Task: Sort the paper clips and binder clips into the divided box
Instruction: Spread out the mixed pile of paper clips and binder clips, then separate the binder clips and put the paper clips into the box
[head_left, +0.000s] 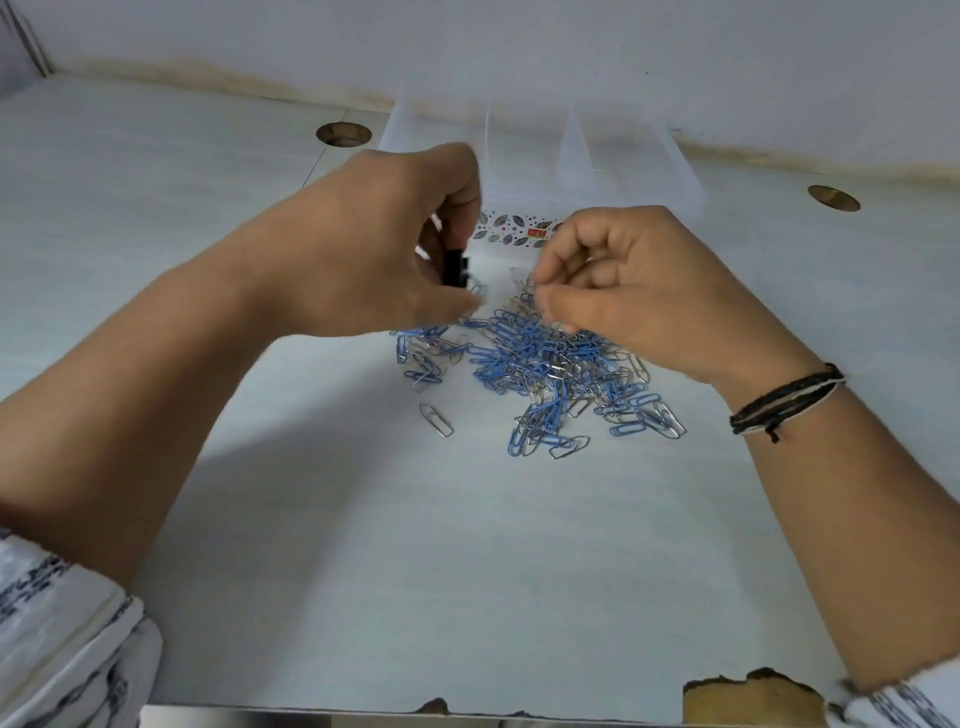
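A heap of blue and silver paper clips (540, 369) lies on the white table, just in front of a clear plastic divided box (571, 156) with a patterned sticker on its near wall. My left hand (384, 244) hovers at the heap's far left edge, closed around a black binder clip (456, 267). My right hand (623, 291) rests on the far right part of the heap, thumb and fingers pinched together on paper clips. One silver clip (436, 420) lies apart at the near left.
Two round cable holes sit in the table, one at the back left (344, 134) and one at the right (833, 198). The wall runs close behind the box. The table's near edge (753, 696) is chipped.
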